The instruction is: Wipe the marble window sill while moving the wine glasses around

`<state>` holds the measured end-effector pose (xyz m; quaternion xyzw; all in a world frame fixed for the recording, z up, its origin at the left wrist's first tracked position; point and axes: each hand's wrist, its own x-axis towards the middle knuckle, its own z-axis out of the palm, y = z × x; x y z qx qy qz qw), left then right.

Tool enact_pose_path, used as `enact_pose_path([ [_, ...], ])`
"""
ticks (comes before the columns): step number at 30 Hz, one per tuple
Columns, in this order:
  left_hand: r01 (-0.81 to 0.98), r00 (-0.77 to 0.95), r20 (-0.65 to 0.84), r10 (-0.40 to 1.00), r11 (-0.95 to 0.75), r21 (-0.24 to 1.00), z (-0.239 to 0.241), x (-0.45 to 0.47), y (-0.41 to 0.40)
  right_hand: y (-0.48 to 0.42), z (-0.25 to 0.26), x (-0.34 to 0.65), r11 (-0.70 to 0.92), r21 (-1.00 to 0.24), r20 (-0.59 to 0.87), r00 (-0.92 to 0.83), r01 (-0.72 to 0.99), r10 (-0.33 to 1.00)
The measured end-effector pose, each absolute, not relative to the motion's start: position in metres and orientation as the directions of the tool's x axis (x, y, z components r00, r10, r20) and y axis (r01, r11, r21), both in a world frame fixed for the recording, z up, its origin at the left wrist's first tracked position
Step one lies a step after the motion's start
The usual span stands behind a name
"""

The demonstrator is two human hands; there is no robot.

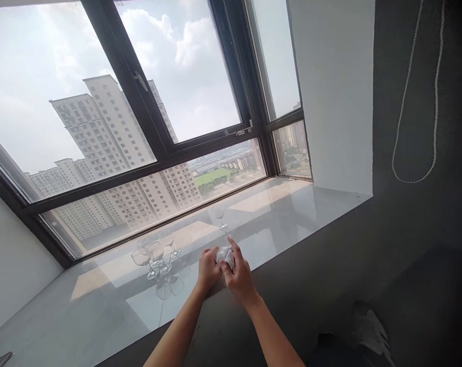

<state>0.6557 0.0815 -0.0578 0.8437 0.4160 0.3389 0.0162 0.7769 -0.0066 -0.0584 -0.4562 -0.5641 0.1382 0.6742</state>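
Above the front edge of the windowsill, a bunched white-grey cloth (225,257) is between my two hands. My left hand (209,269) grips its left side with curled fingers. From the right, my right hand (237,275) closes around it, thumb on the near side and index finger stretched upward. Whether anything is wrapped inside the cloth I cannot tell. Just beyond my hands, a single stemmed glass (222,226) stands upright on the sill. Farther left is a group of several clear stemmed wine glasses (155,251), upright and close together.
The glossy windowsill (101,316) runs under a dark-framed window (160,160) with a handle (140,81). A beaded blind cord (397,122) hangs at right. A dark flat object (1,360) lies at the lower left. The sill drops off at its front edge.
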Motion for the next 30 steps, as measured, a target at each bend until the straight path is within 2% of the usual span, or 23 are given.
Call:
enact_pose_path([
  [5, 0.678, 0.373, 0.562, 0.738, -0.63, 0.379, -0.059, 0.657, 0.08, -0.006, -0.061, 0.764, 0.558, -0.822, 0.552, 0.409, 0.117, 0.727],
  [8, 0.592, 0.29, 0.564, 0.774, -0.608, 0.53, -0.059, 0.654, 0.084, -0.007, -0.056, 0.764, 0.576, -0.816, 0.497, 0.56, 0.042, 0.663],
  [11, 0.421, 0.096, 0.526, 0.845, -0.513, 0.748, -0.06, 0.646, 0.094, -0.006, -0.053, 0.773, 0.535, -0.844, 0.408, 0.698, 0.043, 0.588],
  [13, 0.232, 0.002, 0.435, 0.901, -0.423, 0.876, -0.061, 0.641, 0.101, -0.002, -0.056, 0.781, 0.459, -0.886, 0.357, 0.728, 0.064, 0.586],
  [15, -0.003, -0.015, 0.341, 0.94, -0.341, 0.94, -0.062, 0.638, 0.104, 0.004, -0.062, 0.786, 0.374, -0.923, 0.321, 0.723, 0.093, 0.611],
  [18, -0.253, 0.087, 0.25, 0.964, -0.222, 0.942, -0.059, 0.639, 0.101, 0.013, -0.073, 0.781, 0.31, -0.931, 0.36, 0.616, 0.191, 0.701],
  [21, -0.333, 0.253, 0.188, 0.949, -0.097, 0.938, -0.055, 0.642, 0.094, 0.014, -0.077, 0.769, 0.362, -0.872, 0.47, 0.355, 0.329, 0.808],
  [23, -0.383, 0.3, 0.181, 0.937, -0.055, 0.922, -0.055, 0.644, 0.093, 0.01, -0.076, 0.762, 0.408, -0.837, 0.504, 0.225, 0.365, 0.834],
  [26, -0.409, 0.261, 0.205, 0.943, -0.085, 0.909, -0.059, 0.644, 0.098, 0.004, -0.073, 0.757, 0.419, -0.853, 0.49, 0.196, 0.312, 0.85],
  [30, -0.316, 0.129, 0.215, 0.968, -0.166, 0.934, -0.065, 0.645, 0.107, 0.001, -0.068, 0.761, 0.412, -0.868, 0.476, 0.233, 0.277, 0.848],
])
